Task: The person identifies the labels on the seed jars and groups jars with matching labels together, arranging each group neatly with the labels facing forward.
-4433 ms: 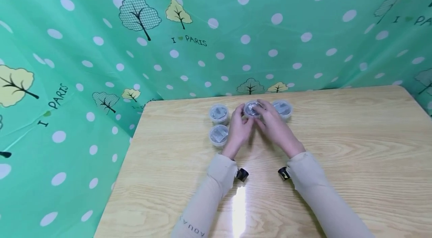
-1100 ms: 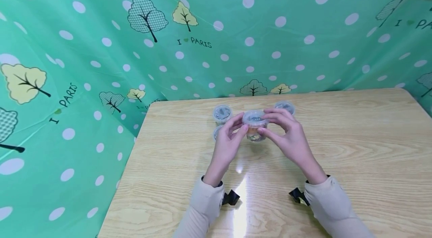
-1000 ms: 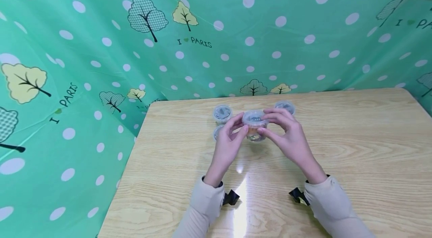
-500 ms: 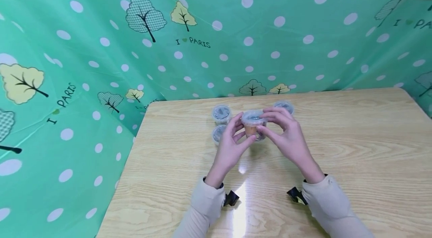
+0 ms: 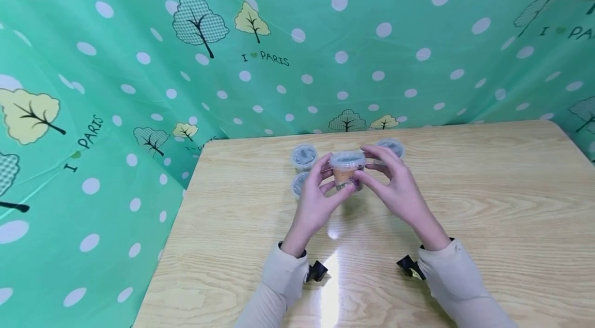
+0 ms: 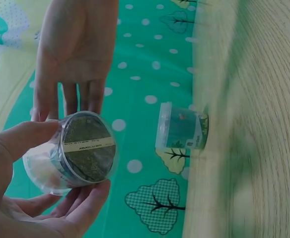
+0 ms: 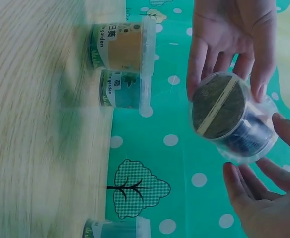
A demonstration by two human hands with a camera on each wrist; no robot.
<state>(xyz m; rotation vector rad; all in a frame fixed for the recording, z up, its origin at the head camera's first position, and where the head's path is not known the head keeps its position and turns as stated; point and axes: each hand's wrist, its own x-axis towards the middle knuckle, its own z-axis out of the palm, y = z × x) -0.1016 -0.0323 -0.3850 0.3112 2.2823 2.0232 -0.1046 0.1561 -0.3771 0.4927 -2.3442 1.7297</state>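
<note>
Head view: a lidded cup (image 5: 345,177) is raised off the worktop (image 5: 232,266), lid uppermost, between the two hands;
Just changed: the cup has come up and nearer from the back of the worktop; over the last moments its wall has swung round, so the orange patch (image 5: 341,176) shows more fully, and the lid (image 5: 347,159) is seen more edge-on;
Left hand: left hand (image 5: 316,201) grips the cup, thumb low on the near wall, fingers curled at the side and under it; the thumb has slid down from higher up;
Right hand: right hand (image 5: 398,188) is spread wide about the far side, thumb over the wall; its fingertips, lately on the lid, now stand off it; whether it bears any weight I cannot tell;
Base: the dark base (image 6: 89,161) with its pale strip (image 6: 88,145) faces both wrist cameras;
Other cups: three stand on the worktop, back-left cup (image 5: 304,156), front-left cup (image 5: 299,184), right cup (image 5: 391,146), seemingly unmoved;
Meaning: turning the cup between the hands looks like the step underway, with the left hand likely steadying it.
</note>
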